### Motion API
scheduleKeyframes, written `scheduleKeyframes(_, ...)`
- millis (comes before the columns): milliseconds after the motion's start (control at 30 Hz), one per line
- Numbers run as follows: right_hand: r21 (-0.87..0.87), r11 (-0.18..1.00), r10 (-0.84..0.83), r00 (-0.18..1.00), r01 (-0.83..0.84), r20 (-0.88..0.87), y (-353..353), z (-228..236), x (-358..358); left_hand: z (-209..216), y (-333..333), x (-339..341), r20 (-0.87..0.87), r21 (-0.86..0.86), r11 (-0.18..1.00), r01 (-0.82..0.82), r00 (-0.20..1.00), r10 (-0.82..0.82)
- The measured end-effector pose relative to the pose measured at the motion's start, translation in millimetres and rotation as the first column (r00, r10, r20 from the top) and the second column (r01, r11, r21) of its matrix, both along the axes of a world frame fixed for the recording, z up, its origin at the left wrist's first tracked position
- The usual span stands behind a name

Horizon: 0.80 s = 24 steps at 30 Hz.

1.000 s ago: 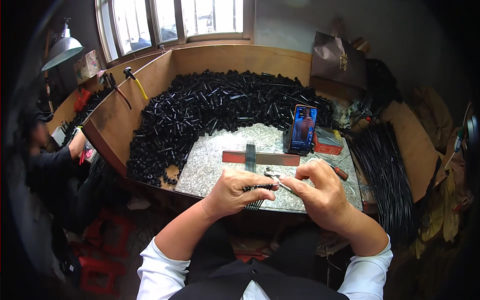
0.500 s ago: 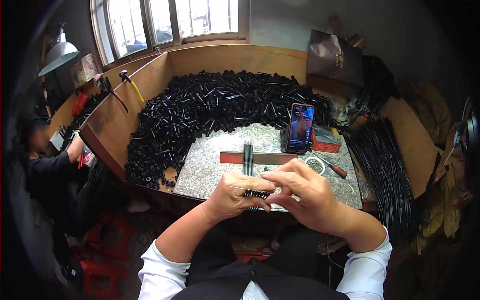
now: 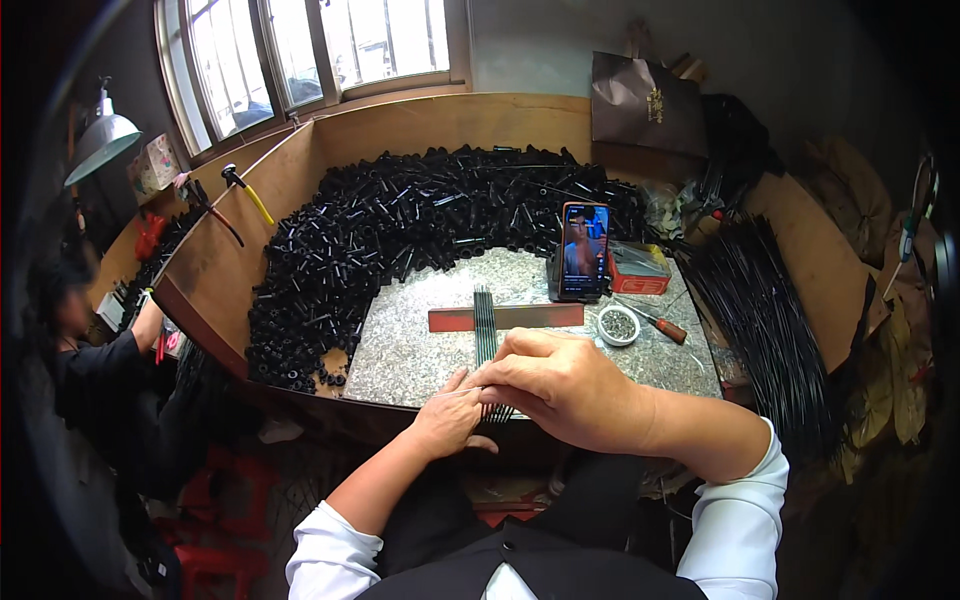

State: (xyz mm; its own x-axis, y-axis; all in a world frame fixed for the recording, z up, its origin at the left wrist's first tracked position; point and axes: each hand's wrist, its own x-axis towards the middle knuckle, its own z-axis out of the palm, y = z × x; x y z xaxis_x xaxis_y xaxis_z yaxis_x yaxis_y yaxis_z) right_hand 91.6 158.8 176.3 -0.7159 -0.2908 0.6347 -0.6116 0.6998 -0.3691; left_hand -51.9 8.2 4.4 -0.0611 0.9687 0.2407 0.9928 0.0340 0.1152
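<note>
A row of several thin dark rods lies side by side across a flat red-edged metal bar on the speckled slab. My left hand lies beside the rods' near ends, its thumb stretched out apart from its fingers. Over the rods, my right hand pinches thumb and fingers together, its tips close to the left hand's fingers. A thin pale wire-like piece shows at that pinch. The right hand covers part of the rods.
Black tubular parts are heaped behind the slab. Right of the bar are a propped phone, a red box, a dish of small metal pieces and a screwdriver. Long black rods lie farther right. A person sits at left.
My left hand has loosened from around the rods' near ends and lies lower left. My right hand has moved left across the rods, its fingers now pinched. The view has shifted slightly.
</note>
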Motion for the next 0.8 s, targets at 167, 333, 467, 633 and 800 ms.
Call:
scheduleKeyframes(167,-0.009,1.0,0.013,1.0,-0.013,-0.023,13.7,26.9,-3.0,12.4,7.7,-1.8,0.111,0.041,0.999,-0.012,0.994,0.008)
scheduleKeyframes(333,0.026,1.0,0.009,0.996,-0.007,-0.091,24.4,95.1,4.8,56.6,12.7,-1.9,0.252,0.191,0.981,-0.027,0.967,-0.023)
scheduleKeyframes(467,-0.103,0.994,-0.032,0.999,0.028,-0.037,32.9,138.2,7.0,117.0,9.0,9.3,0.381,0.183,0.982,-0.045,0.924,-0.029)
scheduleKeyframes(633,-0.106,0.988,-0.124,0.99,0.116,-0.072,31.4,199.8,25.1,150.6,15.4,15.0,0.595,0.151,0.988,-0.021,0.8,-0.074)
scheduleKeyframes(800,-0.046,0.904,-0.427,0.892,0.425,-0.15,47.2,195.1,22.3,153.3,23.4,20.2,0.824,0.186,0.968,-0.167,0.564,-0.061)
